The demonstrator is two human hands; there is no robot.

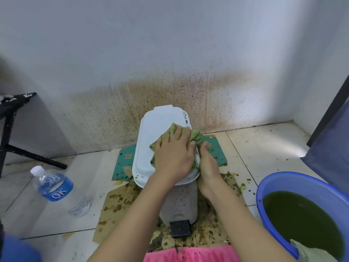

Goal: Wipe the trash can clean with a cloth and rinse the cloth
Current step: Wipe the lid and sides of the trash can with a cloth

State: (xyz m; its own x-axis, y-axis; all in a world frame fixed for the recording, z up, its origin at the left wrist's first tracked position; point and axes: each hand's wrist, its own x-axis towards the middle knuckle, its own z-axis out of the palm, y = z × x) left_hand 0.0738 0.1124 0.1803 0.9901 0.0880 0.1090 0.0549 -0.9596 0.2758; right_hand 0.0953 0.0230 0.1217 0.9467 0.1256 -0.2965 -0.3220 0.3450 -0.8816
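Head view: left hand [172, 154] presses a green cloth [194, 138] flat on the trash can [160, 146] lid, centre floor; right hand [206, 167] steadies its edge. Lid mostly white; speckled body and rinsing remain.

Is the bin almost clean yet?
Partly. The white lid looks mostly clean. The left hand presses the green cloth on it while the right hand steadies the edge. The speckled bin body remains, then rinsing in the blue basin.
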